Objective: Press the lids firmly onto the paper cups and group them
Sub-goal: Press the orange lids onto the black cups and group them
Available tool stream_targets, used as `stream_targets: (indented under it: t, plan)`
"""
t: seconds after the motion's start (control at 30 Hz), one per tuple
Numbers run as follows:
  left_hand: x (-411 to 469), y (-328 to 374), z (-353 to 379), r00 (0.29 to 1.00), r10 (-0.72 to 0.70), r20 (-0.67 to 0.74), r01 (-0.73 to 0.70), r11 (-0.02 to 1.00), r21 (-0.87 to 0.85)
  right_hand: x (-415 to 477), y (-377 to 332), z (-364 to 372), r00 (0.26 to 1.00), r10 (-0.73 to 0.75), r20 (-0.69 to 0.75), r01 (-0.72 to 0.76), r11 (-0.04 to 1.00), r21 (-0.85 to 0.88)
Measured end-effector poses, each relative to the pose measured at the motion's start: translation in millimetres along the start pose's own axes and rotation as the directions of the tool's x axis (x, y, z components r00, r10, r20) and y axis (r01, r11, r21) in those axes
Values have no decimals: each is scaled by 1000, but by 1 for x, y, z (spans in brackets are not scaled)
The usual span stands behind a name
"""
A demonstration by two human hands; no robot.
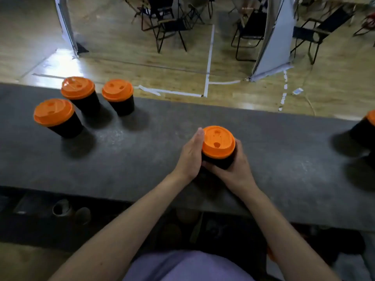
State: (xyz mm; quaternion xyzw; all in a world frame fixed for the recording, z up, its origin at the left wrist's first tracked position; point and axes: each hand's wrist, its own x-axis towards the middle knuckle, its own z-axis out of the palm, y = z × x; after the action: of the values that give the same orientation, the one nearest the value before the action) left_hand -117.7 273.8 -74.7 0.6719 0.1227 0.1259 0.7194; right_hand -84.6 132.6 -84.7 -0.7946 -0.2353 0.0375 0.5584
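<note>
A black paper cup with a round orange plastic lid seated on its rim sits between both hands at the middle of the long dark grey table, near its front edge. The left hand cups the cup's left side, one fingertip reaching up beside the lid's rim, the rest of its fingers hidden behind the cup. The right hand wraps the lower right of the cup's body, fingers curled under and round it, so both hands have a close hold on the same cup. Whether its base rests on the table or is lifted just off it cannot be told. Well to the left, three other lidded black cups stand close together but apart: the front left cup, the back left cup and the back middle cup, each capped in orange. A further lidded cup is cut off by the right edge. Beyond the table lie a wooden floor and black folding chairs.
</note>
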Motion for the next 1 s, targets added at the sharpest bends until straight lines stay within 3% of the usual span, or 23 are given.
stream_targets:
  t: [0.1,0.27,0.43,0.6,0.73,0.8,0.9,1.0]
  plan:
    - [1,3,1,1000,-8,-5,8,1000,-5,-1,0,-2,1000,-9,-28,9,1000,12]
    - [11,14,-4,988,-130,88,137,987,-80,-1,-3,-7,993,-24,118,23,1000,11]
    - [0,6,0,982,-76,-172,72,997,-30,-1,-3,-2,998,50,25,-50,999,-4]
    - [13,16,-9,991,-129,-33,128,991,-28,1,-6,-7,995,-17,98,21,999,-46]
    - [-5,16,4,971,-112,-210,102,993,-55,-1,-10,-3,998,-12,61,15,998,-59]
    - [-6,18,5,962,-207,-177,191,976,-105,0,-7,-4,999,1,42,2,998,-63]
    - [8,25,-8,957,-290,-4,288,952,-103,0,-4,-7,997,-27,66,32,997,-72]
    - [6,23,-9,972,-212,-101,206,976,-73,1,-8,-5,996,-55,75,60,996,-71]
